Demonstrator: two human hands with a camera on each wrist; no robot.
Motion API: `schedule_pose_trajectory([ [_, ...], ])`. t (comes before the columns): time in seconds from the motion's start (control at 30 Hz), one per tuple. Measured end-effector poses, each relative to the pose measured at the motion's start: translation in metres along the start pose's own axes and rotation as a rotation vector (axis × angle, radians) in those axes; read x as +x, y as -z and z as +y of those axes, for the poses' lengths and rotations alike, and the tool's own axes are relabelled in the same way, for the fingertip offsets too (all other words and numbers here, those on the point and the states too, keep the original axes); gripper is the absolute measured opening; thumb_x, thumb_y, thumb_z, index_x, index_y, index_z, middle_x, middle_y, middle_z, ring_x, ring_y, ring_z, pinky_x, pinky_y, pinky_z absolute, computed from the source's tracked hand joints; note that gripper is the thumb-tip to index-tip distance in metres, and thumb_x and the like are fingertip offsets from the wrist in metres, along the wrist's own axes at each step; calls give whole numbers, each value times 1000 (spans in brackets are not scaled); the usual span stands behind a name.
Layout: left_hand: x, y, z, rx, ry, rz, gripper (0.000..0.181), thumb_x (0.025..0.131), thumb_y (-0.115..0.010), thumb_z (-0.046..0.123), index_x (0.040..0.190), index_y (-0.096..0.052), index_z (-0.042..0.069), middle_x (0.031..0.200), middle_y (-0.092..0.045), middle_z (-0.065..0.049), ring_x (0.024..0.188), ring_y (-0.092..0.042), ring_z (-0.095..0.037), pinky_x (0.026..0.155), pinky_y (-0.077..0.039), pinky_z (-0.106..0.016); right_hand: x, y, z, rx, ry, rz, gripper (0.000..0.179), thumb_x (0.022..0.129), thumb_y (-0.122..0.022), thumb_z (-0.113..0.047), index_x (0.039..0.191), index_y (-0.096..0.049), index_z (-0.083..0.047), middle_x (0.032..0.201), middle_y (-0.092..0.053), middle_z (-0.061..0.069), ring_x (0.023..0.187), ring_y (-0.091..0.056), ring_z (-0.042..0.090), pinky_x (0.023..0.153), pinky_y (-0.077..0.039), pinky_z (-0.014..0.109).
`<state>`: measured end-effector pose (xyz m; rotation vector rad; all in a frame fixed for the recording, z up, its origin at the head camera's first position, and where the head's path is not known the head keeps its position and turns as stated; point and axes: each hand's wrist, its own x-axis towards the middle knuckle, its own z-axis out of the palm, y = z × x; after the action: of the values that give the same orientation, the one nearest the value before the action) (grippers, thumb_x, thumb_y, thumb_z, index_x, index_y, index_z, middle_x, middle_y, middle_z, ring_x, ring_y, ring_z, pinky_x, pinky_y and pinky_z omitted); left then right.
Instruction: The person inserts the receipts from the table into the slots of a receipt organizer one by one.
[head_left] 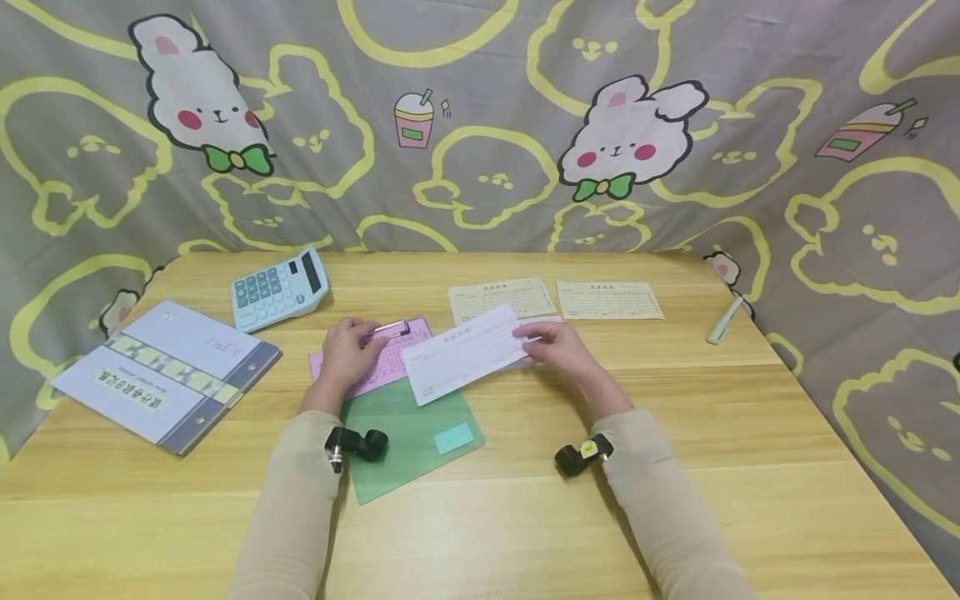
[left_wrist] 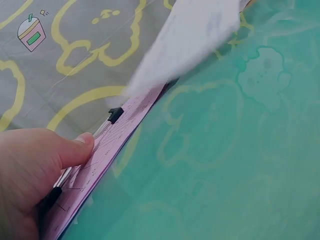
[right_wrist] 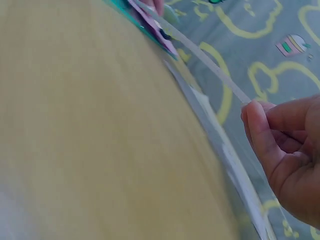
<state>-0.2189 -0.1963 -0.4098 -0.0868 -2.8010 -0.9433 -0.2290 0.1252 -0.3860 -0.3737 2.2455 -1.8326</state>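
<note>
My right hand [head_left: 558, 346] pinches a white printed slip [head_left: 457, 354] by its right end, between thumb and fingers. The slip is held tilted, and its left part overlaps a pink printed form [head_left: 393, 358]. That form lies under the metal clip [left_wrist: 92, 145] of a file folder, whose see-through green cover [head_left: 412, 450] spreads toward me. With my left hand [head_left: 347, 354] I grip the folder's clip edge, thumb [left_wrist: 77, 150] on top by the clip. The other left fingers are mostly hidden in the left wrist view. The right wrist view shows the slip edge-on.
Two cream printed slips [head_left: 611, 301] [head_left: 502, 296] lie at the back, one partly covered by other paper. A light blue calculator [head_left: 277, 287] and a grey-lilac account book [head_left: 168, 371] are on the left. A pale green pen-like tool [head_left: 723, 321] lies by the right edge.
</note>
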Motion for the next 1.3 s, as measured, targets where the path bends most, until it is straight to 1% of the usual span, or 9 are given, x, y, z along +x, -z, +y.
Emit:
schedule_pose_trajectory([
  [0.17, 0, 0, 1, -17, 24, -6, 35, 84, -55, 20, 112, -55, -2, 108, -45, -19, 99, -37, -34, 84, -26, -45, 5, -18, 1, 3, -40, -22, 26, 77, -51, 12, 103, -55, 13, 99, -55, 24, 65, -58, 15, 63, -48, 29],
  [0.37, 0, 1, 4, -27, 28, -9, 35, 84, -56, 19, 112, -55, -3, 106, -46, -20, 98, -37, -34, 83, -26, -45, 8, -38, -3, -60, -65, -46, 25, 77, -53, 9, 101, -58, 7, 98, -56, 17, 59, -56, 15, 59, -48, 28],
  [0.43, 0, 1, 5, -26, 37, -14, 35, 83, -56, 19, 112, -55, -2, 106, -46, -19, 98, -37, -34, 83, -26, -45, 8, -43, -5, -83, -75, -56, 25, 77, -54, 8, 101, -59, 5, 93, -56, 15, 59, -56, 16, 58, -48, 28],
  [0.6, 2, 2, 7, -7, 60, -23, 36, 83, -57, 20, 113, -55, -1, 106, -46, -19, 98, -38, -34, 83, -27, -45, 10, -55, -8, -135, -52, -90, 24, 76, -54, 9, 99, -61, 3, 83, -58, 14, 57, -56, 18, 56, -48, 29],
  [0.77, 2, 3, 8, 12, 57, -25, 36, 83, -57, 20, 113, -55, -1, 107, -46, -20, 98, -39, -35, 84, -27, -45, 12, -65, -10, -166, -12, -124, 25, 75, -53, 10, 98, -61, 3, 93, -56, 16, 57, -57, 19, 55, -49, 30],
  [0.87, 1, 4, 9, 32, 43, -25, 36, 84, -56, 20, 113, -55, -1, 107, -46, -20, 98, -40, -36, 84, -28, -46, 13, -71, -11, -164, -21, -139, 25, 76, -53, 9, 99, -61, 2, 99, -55, 16, 58, -57, 18, 54, -48, 29],
  [1.0, 0, 5, 10, 76, 29, -29, 37, 84, -56, 21, 113, -54, -1, 107, -47, -21, 97, -41, -36, 83, -29, -46, 14, -79, -13, -164, -49, -150, 25, 77, -54, 8, 100, -61, 1, 99, -55, 16, 58, -57, 18, 52, -48, 29],
  [1.17, 0, 4, 10, 108, 40, -51, 39, 85, -54, 22, 116, -52, -1, 109, -46, -19, 98, -40, -35, 83, -30, -46, 17, -88, -12, -121, -80, -126, 25, 77, -53, 9, 101, -60, 3, 95, -54, 16, 57, -57, 18, 54, -48, 28],
  [1.3, 0, 3, 10, 118, 34, -46, 39, 85, -53, 23, 116, -52, -1, 109, -46, -19, 98, -40, -35, 83, -30, -46, 18, -95, -10, -68, -94, -101, 26, 76, -53, 11, 101, -58, 5, 87, -56, 15, 56, -56, 17, 56, -49, 28],
])
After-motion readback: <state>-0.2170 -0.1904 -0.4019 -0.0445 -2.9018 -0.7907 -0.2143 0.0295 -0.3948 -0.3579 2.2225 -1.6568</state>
